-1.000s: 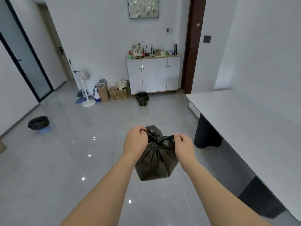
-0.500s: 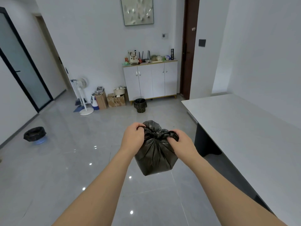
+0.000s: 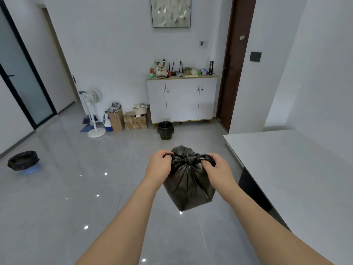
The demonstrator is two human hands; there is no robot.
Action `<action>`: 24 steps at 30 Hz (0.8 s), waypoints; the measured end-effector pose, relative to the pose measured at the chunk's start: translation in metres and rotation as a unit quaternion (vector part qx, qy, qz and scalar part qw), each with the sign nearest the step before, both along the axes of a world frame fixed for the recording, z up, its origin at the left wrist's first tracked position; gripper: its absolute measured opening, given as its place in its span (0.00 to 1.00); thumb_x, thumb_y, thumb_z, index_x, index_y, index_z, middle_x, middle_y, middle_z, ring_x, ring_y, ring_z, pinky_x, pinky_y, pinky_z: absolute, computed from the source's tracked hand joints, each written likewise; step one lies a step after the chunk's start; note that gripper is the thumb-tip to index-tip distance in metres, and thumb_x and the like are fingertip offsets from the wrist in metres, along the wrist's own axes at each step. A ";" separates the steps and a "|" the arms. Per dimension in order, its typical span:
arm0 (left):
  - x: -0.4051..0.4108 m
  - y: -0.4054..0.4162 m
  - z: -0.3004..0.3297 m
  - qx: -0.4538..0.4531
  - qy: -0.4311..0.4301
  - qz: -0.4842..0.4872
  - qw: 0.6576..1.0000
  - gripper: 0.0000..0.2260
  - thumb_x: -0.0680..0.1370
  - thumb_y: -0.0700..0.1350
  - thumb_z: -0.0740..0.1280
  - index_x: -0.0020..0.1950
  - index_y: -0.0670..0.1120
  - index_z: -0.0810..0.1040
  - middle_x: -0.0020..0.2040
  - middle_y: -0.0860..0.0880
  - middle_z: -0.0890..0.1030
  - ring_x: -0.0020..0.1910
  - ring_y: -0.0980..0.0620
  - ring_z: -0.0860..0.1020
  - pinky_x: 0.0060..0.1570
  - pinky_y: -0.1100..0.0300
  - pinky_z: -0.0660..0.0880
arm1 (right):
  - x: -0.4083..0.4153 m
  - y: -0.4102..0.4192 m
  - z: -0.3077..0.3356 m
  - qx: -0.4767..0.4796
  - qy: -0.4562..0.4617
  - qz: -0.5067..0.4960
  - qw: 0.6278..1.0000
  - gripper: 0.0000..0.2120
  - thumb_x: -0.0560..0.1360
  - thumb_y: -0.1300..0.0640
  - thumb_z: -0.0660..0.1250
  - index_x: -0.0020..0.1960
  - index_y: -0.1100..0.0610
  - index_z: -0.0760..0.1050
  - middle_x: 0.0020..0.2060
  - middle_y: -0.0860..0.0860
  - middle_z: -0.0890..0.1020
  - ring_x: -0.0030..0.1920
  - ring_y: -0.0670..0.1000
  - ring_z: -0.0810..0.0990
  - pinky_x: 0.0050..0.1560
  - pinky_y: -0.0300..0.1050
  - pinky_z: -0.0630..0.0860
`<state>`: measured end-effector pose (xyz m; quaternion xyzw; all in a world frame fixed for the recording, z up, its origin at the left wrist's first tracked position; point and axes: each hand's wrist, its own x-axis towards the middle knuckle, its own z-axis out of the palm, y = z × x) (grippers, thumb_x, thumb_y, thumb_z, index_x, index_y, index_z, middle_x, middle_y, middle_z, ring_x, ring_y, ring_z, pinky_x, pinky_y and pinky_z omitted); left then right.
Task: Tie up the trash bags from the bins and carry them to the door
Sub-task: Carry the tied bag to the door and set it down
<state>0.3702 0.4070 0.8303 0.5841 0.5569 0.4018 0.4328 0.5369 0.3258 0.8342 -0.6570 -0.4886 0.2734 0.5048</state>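
A black trash bag [image 3: 188, 185] hangs in the air in front of the person, above the glossy grey floor [image 3: 57, 207], held up between both hands. The left hand [image 3: 159, 165] is on the bag's left side, its fingers curled around a twisted black strand at the bag's gathered neck. The right hand [image 3: 216, 169] is on the bag's right side and grips the other twisted strand in the same way, fingers curled over it. The two strands meet at a bunched knot at the bag's top, midway between the hands, and a puff of loose plastic stands up just beyond it. The full body of the bag hangs below the hands.

On the far side of the room a small black bin [image 3: 165, 130] lined with a black bag stands on the floor just in front of a white cabinet [image 3: 182, 100], whose top is crowded with small items. A dark brown door [image 3: 234, 73] is just right of the cabinet. Left of the cabinet, along the far wall, are cardboard boxes [image 3: 127, 120] and a white standing fan [image 3: 93, 111]. At the far left, another bin [image 3: 23, 163] with a black liner sits low on the floor. A white table [image 3: 296, 169] fills the right side, near the person's right arm.
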 end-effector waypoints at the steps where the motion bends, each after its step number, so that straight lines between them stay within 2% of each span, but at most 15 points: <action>1: 0.001 0.022 0.004 -0.002 0.005 0.005 1.000 0.12 0.78 0.41 0.58 0.49 0.52 0.81 0.47 0.50 0.82 0.48 0.50 0.78 0.46 0.56 0.75 | 0.003 0.021 0.004 -0.003 0.003 0.003 1.000 0.07 0.79 0.55 0.63 0.44 0.44 0.72 0.42 0.42 0.79 0.43 0.41 0.77 0.40 0.35 0.71; 4: 0.008 0.088 0.019 0.006 0.016 0.011 1.000 0.12 0.79 0.42 0.58 0.50 0.50 0.81 0.48 0.50 0.82 0.48 0.51 0.78 0.49 0.55 0.76 | 0.013 0.084 0.014 -0.008 0.014 0.011 1.000 0.03 0.79 0.55 0.63 0.49 0.48 0.75 0.44 0.43 0.80 0.46 0.42 0.78 0.44 0.39 0.73; 6: 0.014 0.130 0.024 0.013 0.019 0.012 1.000 0.12 0.79 0.42 0.58 0.50 0.51 0.81 0.47 0.51 0.82 0.48 0.52 0.78 0.50 0.55 0.76 | 0.020 0.126 0.015 -0.006 0.023 0.010 1.000 0.05 0.79 0.54 0.64 0.53 0.51 0.76 0.45 0.43 0.80 0.48 0.43 0.79 0.48 0.42 0.74; 11: 0.033 0.238 0.017 0.012 0.046 0.006 0.999 0.12 0.79 0.42 0.58 0.52 0.49 0.81 0.47 0.50 0.82 0.47 0.51 0.79 0.51 0.53 0.77 | 0.041 0.237 0.003 -0.017 0.047 0.014 0.999 0.06 0.79 0.54 0.64 0.54 0.53 0.76 0.46 0.46 0.81 0.49 0.47 0.79 0.53 0.47 0.76; 18: 0.060 0.406 0.024 0.007 0.056 0.000 0.998 0.12 0.78 0.42 0.58 0.50 0.49 0.81 0.46 0.47 0.83 0.47 0.47 0.80 0.53 0.47 0.77 | 0.071 0.414 0.001 -0.003 0.088 0.017 0.996 0.05 0.79 0.56 0.64 0.53 0.54 0.77 0.45 0.47 0.82 0.46 0.47 0.80 0.47 0.42 0.75; 24: 0.064 0.537 0.039 0.012 0.060 0.003 0.998 0.12 0.78 0.41 0.58 0.48 0.50 0.81 0.43 0.46 0.83 0.40 0.49 0.77 0.51 0.46 0.77 | 0.073 0.554 0.011 -0.003 0.098 0.016 0.995 0.06 0.79 0.57 0.62 0.54 0.55 0.77 0.45 0.47 0.81 0.47 0.47 0.79 0.49 0.42 0.74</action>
